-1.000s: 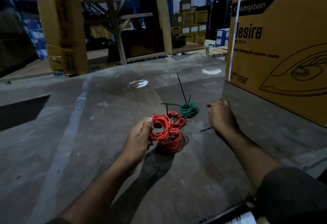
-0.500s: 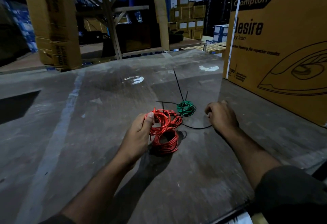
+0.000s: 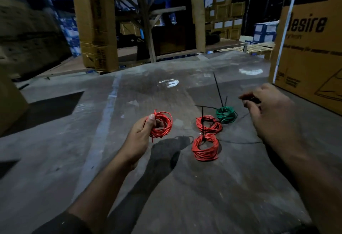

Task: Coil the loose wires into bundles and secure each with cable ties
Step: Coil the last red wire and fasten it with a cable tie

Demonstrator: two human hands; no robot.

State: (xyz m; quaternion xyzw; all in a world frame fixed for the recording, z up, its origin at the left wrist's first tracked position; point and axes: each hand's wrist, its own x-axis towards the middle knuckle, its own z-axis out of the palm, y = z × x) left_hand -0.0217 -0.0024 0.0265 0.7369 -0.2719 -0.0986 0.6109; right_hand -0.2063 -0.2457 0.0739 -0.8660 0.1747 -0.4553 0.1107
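Head view, right hand (image 3: 268,111) blurred, fingers (image 3: 247,98) pinching something dark, unclear

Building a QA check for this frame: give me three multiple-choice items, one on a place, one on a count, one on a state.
1. Where is the green coil?
A. in the left hand
B. on the table beyond the red coils
C. on the cardboard box

2. How many red coils show?
A. one
B. two
C. three

3. The red coil in the left hand is:
A. lifted off the table
B. lying flat on the table
C. inside a box

Key: 1 B, it lies on the table; 2 C, two lying, one held; 3 A, fingers grip it above its shadow.
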